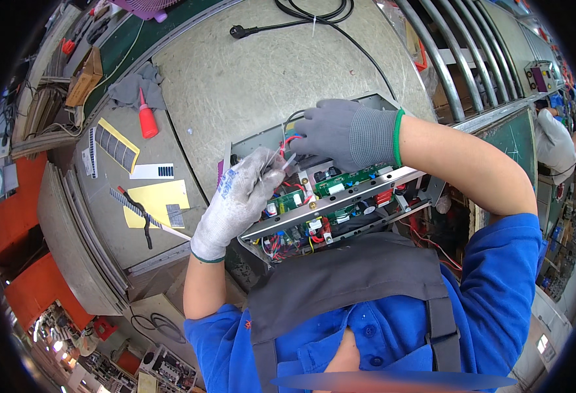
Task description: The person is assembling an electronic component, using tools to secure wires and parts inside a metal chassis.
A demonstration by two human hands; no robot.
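At the far left of my view, a cardboard box sat beyond the edge of the surface. Coming rightward, I had yellow-backed label sheets, a crumpled grey cloth and a red bottle with a pointed nozzle, all well clear of the work. A yellow sheet with a black, bent tool lay nearer my left wrist. My left hand, in a whitish glove, had its fingers drawn together, pinching a thin whitish piece. That was over the left part of an open metal chassis, set at the near side of the surface and packed with circuit boards and wires. My right hand, gloved in dark grey, reached across the chassis with fingers bent beside a red wire; I could not tell whether they gripped anything, since the glove itself blocked part of the interior. Beyond it, a black power cable lay coiled, one length running toward the chassis. Metal bars closed off the right.
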